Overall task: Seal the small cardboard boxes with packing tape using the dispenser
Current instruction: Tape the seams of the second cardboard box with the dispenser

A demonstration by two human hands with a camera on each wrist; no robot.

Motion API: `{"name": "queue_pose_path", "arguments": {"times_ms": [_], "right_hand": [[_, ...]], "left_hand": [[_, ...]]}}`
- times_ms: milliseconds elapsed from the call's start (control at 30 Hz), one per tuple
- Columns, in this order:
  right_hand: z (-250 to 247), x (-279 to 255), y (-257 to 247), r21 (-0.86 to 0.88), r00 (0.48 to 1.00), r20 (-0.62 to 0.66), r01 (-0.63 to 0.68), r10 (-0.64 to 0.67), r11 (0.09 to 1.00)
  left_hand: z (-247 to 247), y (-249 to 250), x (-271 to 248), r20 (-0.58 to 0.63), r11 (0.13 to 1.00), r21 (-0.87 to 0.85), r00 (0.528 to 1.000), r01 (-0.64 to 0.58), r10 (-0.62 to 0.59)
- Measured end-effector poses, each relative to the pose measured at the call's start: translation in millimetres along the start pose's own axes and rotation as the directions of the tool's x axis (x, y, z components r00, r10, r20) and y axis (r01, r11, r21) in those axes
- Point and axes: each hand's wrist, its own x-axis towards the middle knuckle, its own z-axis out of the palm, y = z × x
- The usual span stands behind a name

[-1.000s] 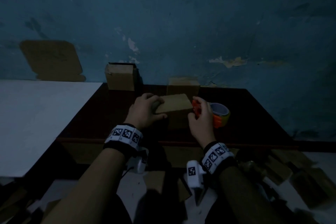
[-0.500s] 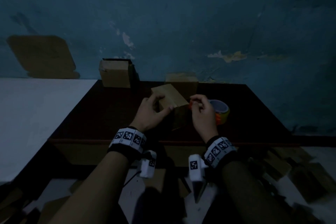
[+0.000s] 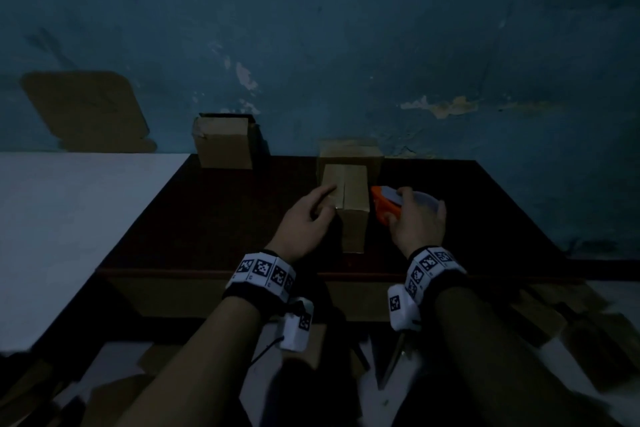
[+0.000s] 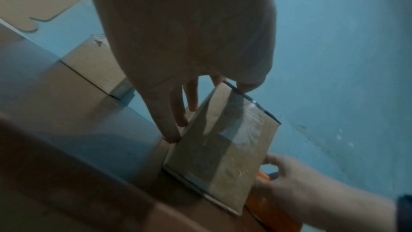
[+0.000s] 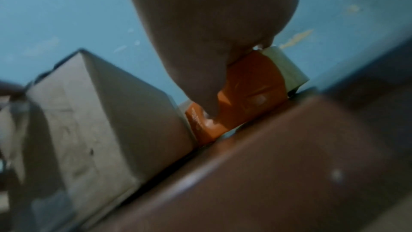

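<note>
Half a second before, the small brown cardboard box (image 3: 349,206) was tipped up between both hands; now it stood upright on the dark brown wooden table (image 3: 214,218), at the centre of the head view, its top flaps closed with the seam running away from the viewer. The left hand (image 3: 304,218) had dropped to the box's left side, fingers loosely extended, fingertips (image 4: 171,135) touching its left wall and the thumb at the top edge (the left wrist view showed a glossy strip of clear tape already on one face). The right hand (image 3: 417,218) had shifted right and curled over the orange plastic tape dispenser (image 3: 384,206), which sat on the table just beside the box's right wall, its pale tape roll (image 5: 287,70) showing behind the palm.

Three cardboard boxes were countable in the head view: the one being handled, a second box (image 3: 349,154) directly behind it against the blue wall, and a third box (image 3: 223,142) at the table's far left corner. One dispenser. One flat cardboard sheet (image 3: 86,111) leaned on the wall at the upper left, above a white surface (image 3: 69,218).
</note>
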Motion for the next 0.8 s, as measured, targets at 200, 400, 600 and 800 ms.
{"name": "queue_pose_path", "arguments": {"times_ms": [200, 400, 600, 800], "right_hand": [[-24.1, 14.5, 22.2, 0.344, 1.000, -0.028, 0.018, -0.009, 0.939], [-74.4, 15.2, 20.4, 0.717, 0.986, -0.084, 0.159, -0.142, 0.678], [-102.8, 5.6, 8.6, 0.770, 0.959, -0.077, 0.232, -0.274, 0.594], [-114.9, -4.7, -3.6, 0.780, 0.907, -0.052, 0.298, -0.418, 0.550]], "left_hand": [[0.4, 2.8, -5.3, 0.014, 0.999, 0.030, 0.999, -0.035, 0.035], [1.5, -2.9, 1.7, -0.033, 0.984, 0.163, 0.996, -0.077, 0.083], [3.4, 17.7, 5.6, -0.341, 0.972, -0.146, 0.931, -0.186, 0.127], [2.0, 65.8, 2.1, -0.119, 0.793, -0.608, 0.984, 0.034, -0.133]]}}
